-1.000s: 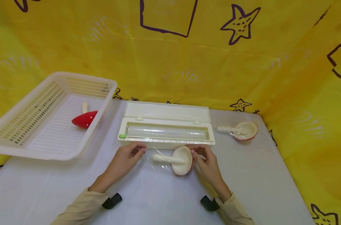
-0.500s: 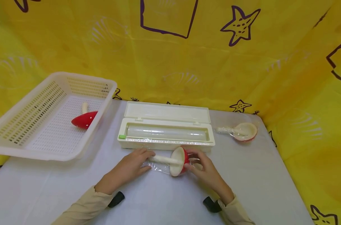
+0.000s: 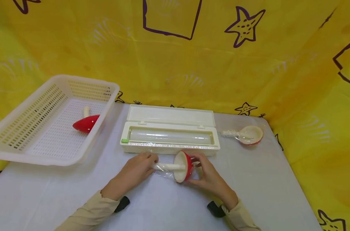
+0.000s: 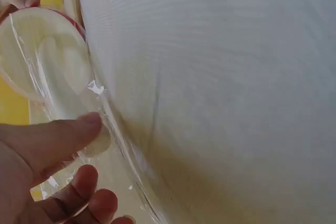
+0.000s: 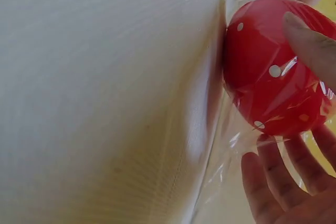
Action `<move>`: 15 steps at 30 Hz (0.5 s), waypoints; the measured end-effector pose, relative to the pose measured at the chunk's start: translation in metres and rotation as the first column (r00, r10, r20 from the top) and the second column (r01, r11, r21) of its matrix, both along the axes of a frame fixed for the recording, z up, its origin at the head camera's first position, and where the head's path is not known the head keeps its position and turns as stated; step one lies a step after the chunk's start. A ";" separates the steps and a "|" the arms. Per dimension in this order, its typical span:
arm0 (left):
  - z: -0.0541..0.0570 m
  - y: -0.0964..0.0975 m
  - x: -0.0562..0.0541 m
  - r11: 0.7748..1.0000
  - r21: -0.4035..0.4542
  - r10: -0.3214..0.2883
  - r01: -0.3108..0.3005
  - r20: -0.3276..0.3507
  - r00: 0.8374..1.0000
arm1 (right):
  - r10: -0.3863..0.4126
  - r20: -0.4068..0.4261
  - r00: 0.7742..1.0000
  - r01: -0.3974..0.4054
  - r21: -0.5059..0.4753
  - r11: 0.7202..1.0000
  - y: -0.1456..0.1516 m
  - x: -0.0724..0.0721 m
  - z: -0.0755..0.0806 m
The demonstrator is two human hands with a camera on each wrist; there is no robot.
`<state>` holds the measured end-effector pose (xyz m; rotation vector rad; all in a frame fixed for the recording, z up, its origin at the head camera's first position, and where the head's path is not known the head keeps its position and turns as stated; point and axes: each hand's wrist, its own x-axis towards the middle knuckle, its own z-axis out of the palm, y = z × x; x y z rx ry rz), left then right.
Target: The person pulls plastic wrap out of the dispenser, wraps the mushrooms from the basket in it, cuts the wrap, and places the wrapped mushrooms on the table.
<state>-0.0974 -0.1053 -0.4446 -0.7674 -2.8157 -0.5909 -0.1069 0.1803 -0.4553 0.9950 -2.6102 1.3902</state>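
A toy mushroom [image 3: 180,167] with a red, white-dotted cap and a cream stem lies on its side in clear cling film. The left hand [image 3: 139,167] grips the stem end through the film. In the left wrist view its thumb [image 4: 79,132] presses over the stem. Thumb and fingers of the right hand [image 3: 206,175] hold the rounded cap [image 5: 273,72], as the right wrist view shows. Loose film [image 5: 223,145] trails from the cap. Just behind both hands stands an open cling film box [image 3: 170,149] with a film roll [image 3: 170,136] inside.
A white perforated basket [image 3: 48,160] stands at the left, with an unwrapped red mushroom [image 3: 87,124] in it. Right of the box lies another mushroom [image 3: 251,134] wrapped in film. Yellow patterned cloth [image 3: 175,57] hangs behind the white table [image 3: 264,192].
The mushroom has rolled so its red cap side shows toward the right. The left hand has moved right onto the stem end, and the right hand has spread round the cap.
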 end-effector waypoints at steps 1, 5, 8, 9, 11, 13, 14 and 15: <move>0.000 -0.001 0.001 1.000 0.000 -0.009 0.009 -0.020 1.000 | -0.007 0.009 1.000 0.007 0.002 1.000 0.000 0.001 0.000; 0.002 -0.005 0.006 0.999 0.002 -0.054 0.055 -0.073 0.996 | -0.043 0.035 0.998 0.044 -0.039 0.998 0.003 0.006 0.002; 0.005 -0.008 0.010 0.996 0.011 -0.088 0.090 -0.104 0.991 | -0.060 0.026 0.998 0.062 -0.087 0.994 0.005 0.010 0.006; 0.006 -0.008 0.011 0.995 0.016 -0.099 0.101 -0.117 0.988 | -0.059 0.015 0.998 0.060 -0.097 0.993 0.006 0.010 0.007; 0.008 -0.009 0.013 0.992 0.031 -0.116 0.121 -0.145 0.983 | -0.052 0.009 0.999 0.052 -0.106 0.993 0.006 0.012 0.010; 0.010 -0.010 0.015 0.990 0.044 -0.125 0.134 -0.169 0.978 | -0.043 -0.004 0.999 0.042 -0.092 0.995 0.006 0.014 0.012; 0.011 -0.011 0.015 0.989 0.051 -0.128 0.139 -0.179 0.976 | -0.037 -0.013 0.999 0.036 -0.084 0.996 0.006 0.014 0.013; 0.012 -0.011 0.016 0.988 0.058 -0.132 0.145 -0.186 0.974 | -0.033 -0.030 0.999 0.031 -0.070 0.997 0.006 0.015 0.013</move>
